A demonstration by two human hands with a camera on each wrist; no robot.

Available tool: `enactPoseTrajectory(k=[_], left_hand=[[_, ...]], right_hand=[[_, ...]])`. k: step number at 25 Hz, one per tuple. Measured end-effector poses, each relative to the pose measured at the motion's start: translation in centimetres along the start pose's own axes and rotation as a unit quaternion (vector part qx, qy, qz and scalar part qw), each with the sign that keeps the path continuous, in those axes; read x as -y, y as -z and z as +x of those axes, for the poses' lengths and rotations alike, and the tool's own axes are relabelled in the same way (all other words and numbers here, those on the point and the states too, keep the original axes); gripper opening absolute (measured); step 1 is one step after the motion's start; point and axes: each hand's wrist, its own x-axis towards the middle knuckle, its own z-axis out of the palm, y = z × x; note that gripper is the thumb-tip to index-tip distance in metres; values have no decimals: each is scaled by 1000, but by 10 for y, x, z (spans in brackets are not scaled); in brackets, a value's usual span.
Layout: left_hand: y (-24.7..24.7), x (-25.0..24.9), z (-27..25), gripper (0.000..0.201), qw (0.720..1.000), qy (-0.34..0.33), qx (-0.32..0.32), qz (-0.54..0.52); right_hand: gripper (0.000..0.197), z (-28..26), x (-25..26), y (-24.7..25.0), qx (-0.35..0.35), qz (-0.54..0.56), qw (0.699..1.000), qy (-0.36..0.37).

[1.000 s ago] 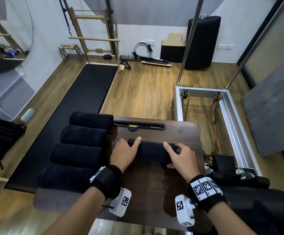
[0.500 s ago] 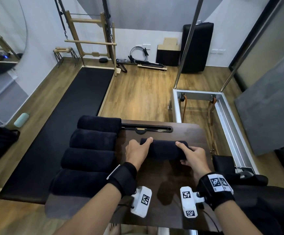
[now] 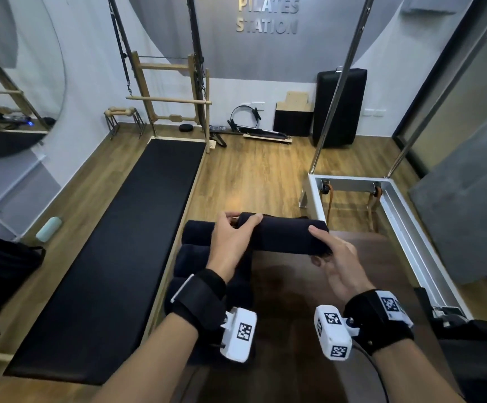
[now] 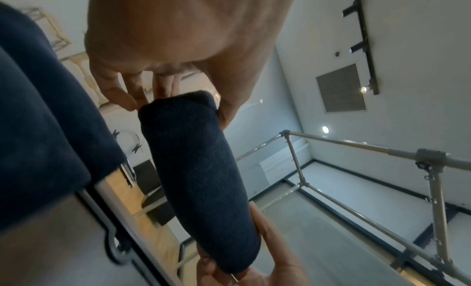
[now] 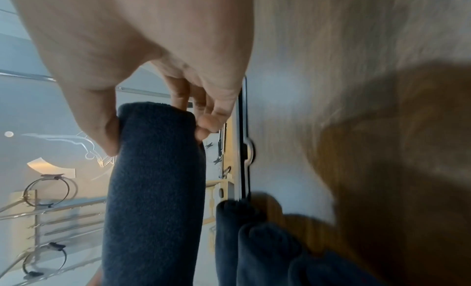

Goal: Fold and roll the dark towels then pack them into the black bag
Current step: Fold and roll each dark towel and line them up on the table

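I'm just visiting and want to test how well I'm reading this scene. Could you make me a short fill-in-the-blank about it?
1. The rolled towel is held by ____ hands.
2. The left hand grips the roll's ____ end.
3. The other rolled towels lie to the ____ of the held one.
4. The wall lettering reads PILATES ____.

Missing words: two; left; left; STATION

Pilates studio: wall sign (image 3: 267,17), padded reformer bed (image 3: 114,251).

Raised pale lettering (image 3: 268,18) on the grey back wall (image 3: 338,48) reads "PILATES STATION", its top line partly cut by the picture's edge; no other text is legible.
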Motion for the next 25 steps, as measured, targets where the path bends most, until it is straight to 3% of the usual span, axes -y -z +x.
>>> enactPoseTrajectory(k=[5, 8, 12, 15, 18, 20, 22, 25], left_hand=[[82, 0, 34, 46, 999, -37, -19, 3], [109, 13, 53, 48, 998, -53, -28, 35], [122, 33, 64, 45, 993, -58, -1, 106], [119, 40, 63, 45, 991, -64, -4, 120], [120, 45, 59, 60, 992, -65, -2, 111], [122, 49, 56, 70, 995, -26, 37, 89], [122, 52, 53, 62, 995, 16, 83, 56], [124, 54, 50, 55, 994, 31, 99, 38]], right_hand=[[55, 5, -20, -87, 20, -29, 999, -3], [51, 11, -38, -115, 24, -56, 998, -3], [41, 15, -63, -121, 6, -188, 982, 26], [50, 16, -71, -120, -27, -240, 968, 66], [50, 18, -77, -116, -24, -269, 958, 95], [53, 13, -83, -115, 0, -254, 964, 72], [56, 9, -87, -116, 25, -250, 967, 45], [59, 9, -94, -119, 45, -285, 957, 31]])
